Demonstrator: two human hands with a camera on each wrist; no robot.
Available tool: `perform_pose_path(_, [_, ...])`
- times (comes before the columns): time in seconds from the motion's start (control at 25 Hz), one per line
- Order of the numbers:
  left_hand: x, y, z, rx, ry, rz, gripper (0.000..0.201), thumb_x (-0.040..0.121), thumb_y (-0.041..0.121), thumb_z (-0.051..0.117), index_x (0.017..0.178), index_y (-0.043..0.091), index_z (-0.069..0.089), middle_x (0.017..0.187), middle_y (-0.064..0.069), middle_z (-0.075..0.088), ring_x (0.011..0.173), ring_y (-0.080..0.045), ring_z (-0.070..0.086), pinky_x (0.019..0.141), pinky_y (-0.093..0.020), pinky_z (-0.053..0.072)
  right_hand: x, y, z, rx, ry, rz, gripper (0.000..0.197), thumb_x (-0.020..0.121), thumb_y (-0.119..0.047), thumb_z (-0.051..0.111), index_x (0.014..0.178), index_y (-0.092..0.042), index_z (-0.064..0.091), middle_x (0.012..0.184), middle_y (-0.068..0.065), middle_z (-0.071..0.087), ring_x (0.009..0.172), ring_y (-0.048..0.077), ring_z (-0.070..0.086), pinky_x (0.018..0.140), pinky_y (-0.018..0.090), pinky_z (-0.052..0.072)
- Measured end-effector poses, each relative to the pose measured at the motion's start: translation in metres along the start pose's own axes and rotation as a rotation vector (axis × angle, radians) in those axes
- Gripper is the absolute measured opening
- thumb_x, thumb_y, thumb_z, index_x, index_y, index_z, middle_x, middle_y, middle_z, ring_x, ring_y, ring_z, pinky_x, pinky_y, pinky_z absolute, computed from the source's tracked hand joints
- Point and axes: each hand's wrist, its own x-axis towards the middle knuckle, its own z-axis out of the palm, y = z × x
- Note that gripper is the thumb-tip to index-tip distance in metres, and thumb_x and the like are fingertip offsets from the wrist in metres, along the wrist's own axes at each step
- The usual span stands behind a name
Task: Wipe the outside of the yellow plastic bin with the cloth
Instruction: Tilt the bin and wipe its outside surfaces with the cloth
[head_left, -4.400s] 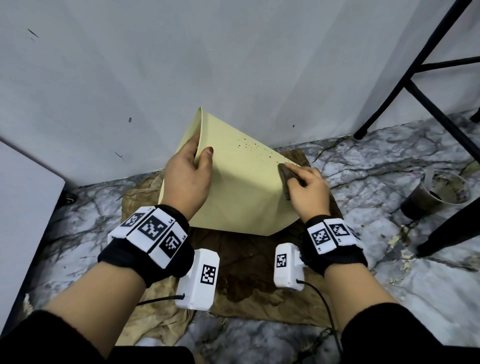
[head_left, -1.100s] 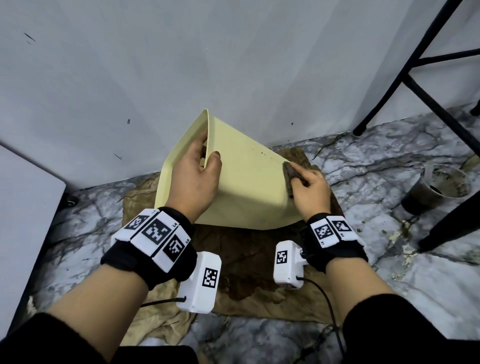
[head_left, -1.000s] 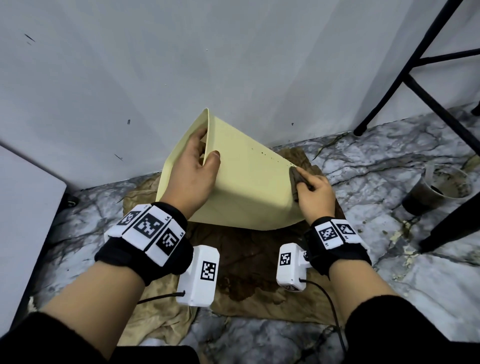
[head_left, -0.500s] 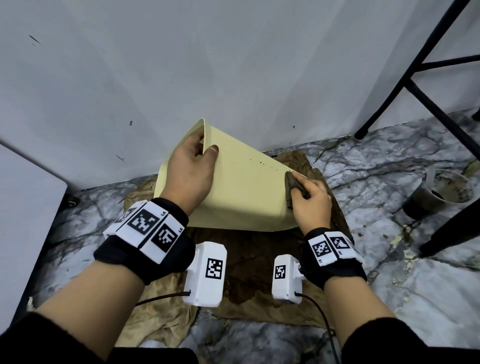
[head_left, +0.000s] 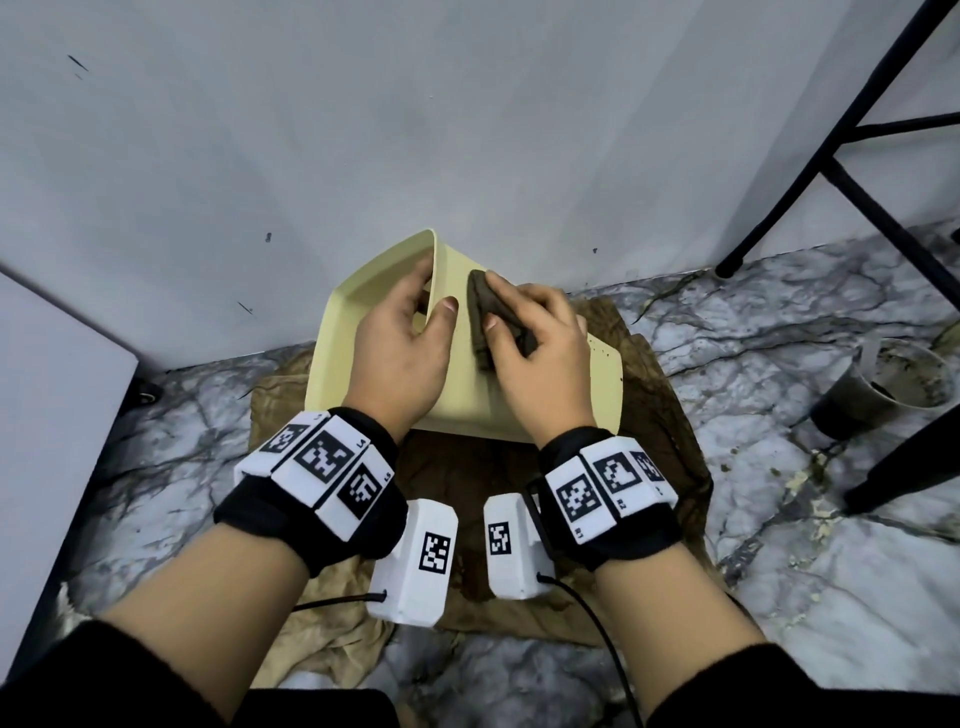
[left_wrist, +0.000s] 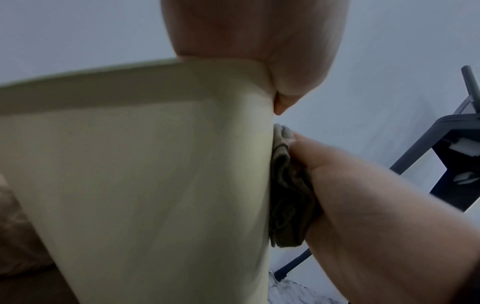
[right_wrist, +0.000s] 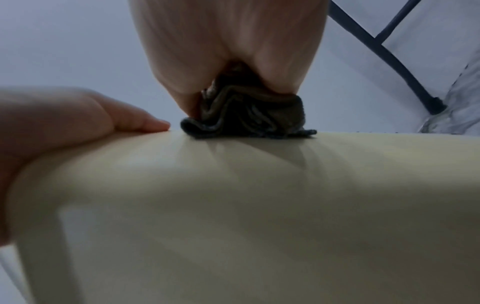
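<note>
The pale yellow plastic bin (head_left: 605, 379) lies tilted on its side on the floor, its mouth facing left. My left hand (head_left: 400, 343) grips the bin's rim, fingers inside and thumb on the outer wall. My right hand (head_left: 540, 353) holds a bunched dark brown cloth (head_left: 480, 322) and presses it against the upper outer wall, just beside the left thumb. In the left wrist view the cloth (left_wrist: 288, 195) is squeezed between the bin wall (left_wrist: 142, 185) and my right hand. The right wrist view shows the cloth (right_wrist: 249, 117) flattened on the bin (right_wrist: 259, 205).
A stained brown rag (head_left: 660, 431) is spread under the bin on the marble floor. A white wall stands close behind. A dirty plastic cup (head_left: 883, 389) sits at the right, near black metal stand legs (head_left: 779, 208). A white panel (head_left: 52, 415) is at the left.
My right hand has slid the cloth from the bin's right end along the wall up to the rim, next to my left thumb. The bin has tipped a little lower.
</note>
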Motion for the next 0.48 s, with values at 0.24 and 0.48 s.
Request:
perform_pose_path(0.24, [0.000, 0.001, -0.002, -0.049, -0.017, -0.020, 0.043, 0.088, 0.024, 0.050, 0.130, 0.020, 0.047, 0.110, 0.007, 0.059, 0.108, -0.013, 0.055, 0.097, -0.033, 0.045, 0.012, 0.063, -0.030, -0.082, 0.047, 0.222, 0.035, 0.086, -0.018, 0.055, 0.118, -0.032, 0.057, 0.120, 0.006, 0.053, 0.111, 0.030, 0.047, 0.102, 0.037, 0.039])
perform_pose_path(0.48, [0.001, 0.001, -0.002, -0.070, -0.046, -0.037, 0.052, 0.080, 0.034, 0.047, 0.130, 0.023, 0.048, 0.117, 0.005, 0.061, 0.113, -0.016, 0.055, 0.101, -0.041, 0.045, 0.005, 0.123, -0.053, -0.098, 0.075, 0.503, 0.036, 0.086, -0.020, 0.054, 0.121, -0.028, 0.056, 0.128, 0.011, 0.053, 0.117, 0.028, 0.050, 0.109, 0.043, 0.035])
